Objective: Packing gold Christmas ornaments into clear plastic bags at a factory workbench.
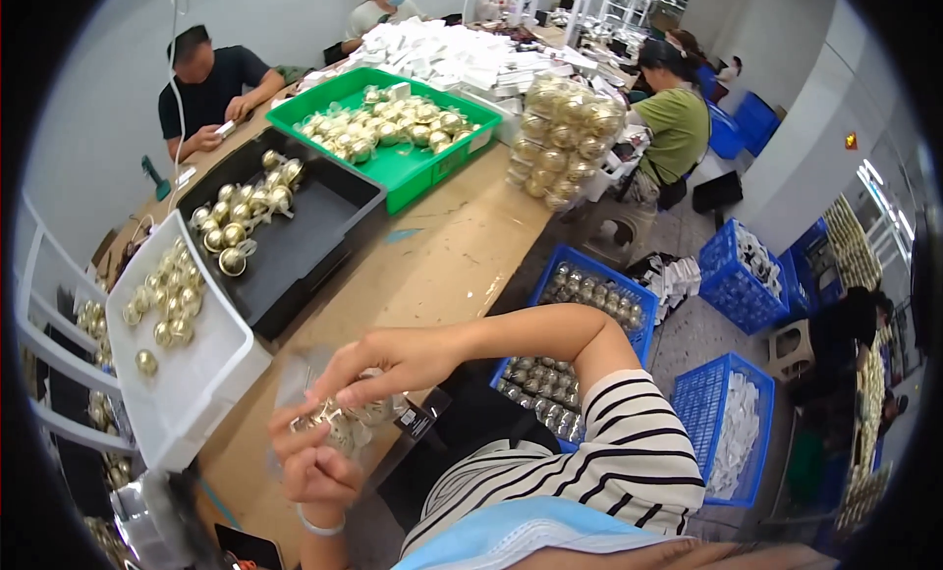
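Note:
At the table edge in front of me lies a clear plastic pack with shiny gold balls in it, partly covered by my fingers. My left hand, its fingers curled, grips the near-left side of the pack. From the right, my right hand reaches across the top, its fingers bent down onto the pack and close to the left fingertips. What exactly lies between the fingertips is too small to tell. A black printed tag sticks out beside the pack.
Left of the pack stand a white tray and a black tray, both with gold balls. Behind them is a green tray. Clear stacked packs rise at the table's right edge. A blue crate sits beside me; co-workers sit farther off.

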`<state>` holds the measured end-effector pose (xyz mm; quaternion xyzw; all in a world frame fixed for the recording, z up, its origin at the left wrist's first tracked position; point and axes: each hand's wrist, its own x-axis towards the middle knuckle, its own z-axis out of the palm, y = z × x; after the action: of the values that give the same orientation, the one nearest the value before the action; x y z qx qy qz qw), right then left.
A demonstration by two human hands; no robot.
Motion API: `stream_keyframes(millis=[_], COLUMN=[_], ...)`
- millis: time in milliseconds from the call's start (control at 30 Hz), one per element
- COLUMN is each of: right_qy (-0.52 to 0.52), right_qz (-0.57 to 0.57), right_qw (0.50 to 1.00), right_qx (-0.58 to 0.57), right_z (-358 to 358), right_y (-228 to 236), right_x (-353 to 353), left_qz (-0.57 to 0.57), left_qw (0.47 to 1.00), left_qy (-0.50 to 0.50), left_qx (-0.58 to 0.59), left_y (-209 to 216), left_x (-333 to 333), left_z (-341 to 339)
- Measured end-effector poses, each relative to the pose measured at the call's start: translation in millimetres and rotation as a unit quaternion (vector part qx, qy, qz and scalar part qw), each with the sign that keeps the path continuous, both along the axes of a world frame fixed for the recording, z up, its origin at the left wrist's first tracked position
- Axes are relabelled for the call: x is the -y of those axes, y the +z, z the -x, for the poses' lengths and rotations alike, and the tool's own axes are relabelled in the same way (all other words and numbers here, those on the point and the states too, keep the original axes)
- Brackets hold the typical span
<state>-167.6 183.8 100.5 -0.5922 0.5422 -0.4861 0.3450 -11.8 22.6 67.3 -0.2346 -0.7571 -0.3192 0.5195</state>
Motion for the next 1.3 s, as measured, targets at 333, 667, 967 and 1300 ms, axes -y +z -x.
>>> stream_keyframes(millis=[333,667,967,1300], right_qy=[-0.218,-0.783,-0.784,-0.736], right_qz=[0.079,0.089,0.053,0.227], right_qw=[0.866,0.598,0.59,0.351], right_qx=[-0.443,-0.143,0.186,-0.533], right_z=[-21,157,292,181], right_y=[19,163,136,100], right_x=[-43,-227,-338,-198], left_qz=[-0.109,0.089,0.025,-0.119], left_qw=[0.972,0.811,0.781,0.837], left_qy=[-0.06,0.26,0.326,0.153], left_qx=[0.198,0.517,0.532,0.512], left_y=[21,-45,-75,-83], left_x=[-25,38,71,81], left_z=[33,11,3,3])
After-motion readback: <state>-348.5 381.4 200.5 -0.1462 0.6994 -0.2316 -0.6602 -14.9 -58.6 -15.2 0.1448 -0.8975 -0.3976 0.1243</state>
